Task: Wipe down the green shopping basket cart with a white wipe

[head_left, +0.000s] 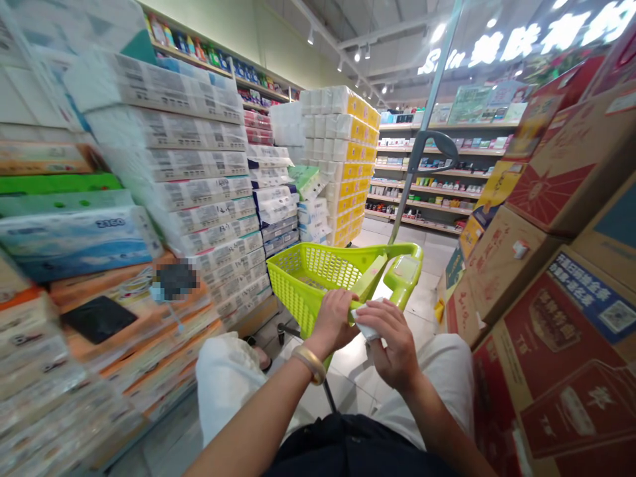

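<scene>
A lime green shopping basket cart (pixel 318 268) stands on the tiled floor just ahead of my knees. My left hand (pixel 332 320), with a gold bangle at the wrist, is curled over the basket's near rim. My right hand (pixel 393 341) is closed round a small white object (pixel 366 329), perhaps a tissue or a small packet, held against the rim beside the left hand. The basket's green handle (pixel 405 271) sits just beyond my right hand. My legs in light trousers show below.
Stacked tissue and toilet paper packs (pixel 199 192) fill the left side. Red and brown cardboard cartons (pixel 556 265) are piled close on the right. A yellow and white paper stack (pixel 342 159) and shelves (pixel 437 179) stand behind. A narrow tiled aisle (pixel 427 265) runs forward.
</scene>
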`<state>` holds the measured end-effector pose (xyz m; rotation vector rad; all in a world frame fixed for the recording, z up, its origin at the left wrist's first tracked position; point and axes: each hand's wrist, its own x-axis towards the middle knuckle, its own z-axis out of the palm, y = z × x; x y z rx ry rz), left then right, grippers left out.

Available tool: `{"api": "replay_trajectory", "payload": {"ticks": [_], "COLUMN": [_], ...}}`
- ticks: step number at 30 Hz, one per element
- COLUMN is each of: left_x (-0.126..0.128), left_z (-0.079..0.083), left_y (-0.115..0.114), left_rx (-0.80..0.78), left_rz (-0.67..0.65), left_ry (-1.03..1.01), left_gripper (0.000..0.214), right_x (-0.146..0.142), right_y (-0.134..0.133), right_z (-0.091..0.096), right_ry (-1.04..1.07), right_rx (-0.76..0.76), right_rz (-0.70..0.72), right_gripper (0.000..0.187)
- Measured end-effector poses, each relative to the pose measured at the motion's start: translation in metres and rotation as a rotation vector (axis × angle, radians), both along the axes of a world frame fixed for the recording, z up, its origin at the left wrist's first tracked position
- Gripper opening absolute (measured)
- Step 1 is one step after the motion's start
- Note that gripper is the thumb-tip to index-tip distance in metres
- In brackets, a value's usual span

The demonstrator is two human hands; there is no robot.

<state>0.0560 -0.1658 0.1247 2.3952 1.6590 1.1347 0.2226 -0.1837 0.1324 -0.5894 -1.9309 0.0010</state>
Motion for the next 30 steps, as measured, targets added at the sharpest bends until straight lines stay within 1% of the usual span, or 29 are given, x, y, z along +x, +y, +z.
{"api": "replay_trajectory", "payload": {"ticks": [2,6,8,12,14,17,20,22,24,26,28,30], "left_x": [0.001,0.003,0.005,0.008,0.008,0.005,0.005,0.005,0.006,0.005,0.004,0.002], "left_z": [-0.001,-0.003,-0.004,-0.007,-0.008,-0.007,-0.006,-0.006,-0.006,-0.006,-0.007,-0.007], "left_y": [-0.002,-0.005,-0.007,-0.009,-0.011,-0.013,-0.013,-0.012,-0.012,-0.013,-0.014,-0.015], "left_rx": [0.013,0.009,0.01,0.024,0.03,0.033,0.046,0.051,0.049,0.045,0.047,0.055], "left_rz": [-0.005,-0.046,-0.041,0.002,0.011,-0.007,-0.022,0.002,0.028,0.041,0.045,0.044], "left_ry": [0.003,0.001,-0.002,0.02,0.019,-0.015,-0.03,-0.034,-0.03,-0.025,-0.031,-0.041], "left_gripper": [0.029,0.029,0.028,0.015,0.014,0.023,0.025,0.021,0.017,0.015,0.018,0.022], "right_x": [-0.001,0.012,0.012,0.0,0.0,0.014,0.022,0.018,0.009,0.005,0.01,0.021], "right_y": [-0.002,0.007,0.006,-0.009,-0.01,0.003,0.012,0.008,-0.001,-0.005,0.001,0.011], "right_z": [0.003,0.007,0.01,0.019,0.023,0.025,0.023,0.022,0.022,0.021,0.019,0.016], "right_ry": [-0.031,0.134,0.131,-0.15,-0.197,-0.111,-0.008,-0.048,-0.141,-0.186,-0.145,-0.048], "right_rx": [0.014,-0.037,-0.072,-0.101,-0.114,-0.151,-0.171,-0.171,-0.169,-0.167,-0.175,-0.183], "right_rz": [0.004,-0.147,-0.179,-0.079,-0.05,-0.086,-0.142,-0.109,-0.03,0.026,0.006,-0.062], "right_gripper": [0.028,0.025,0.027,0.031,0.033,0.032,0.03,0.032,0.036,0.037,0.034,0.028]}}
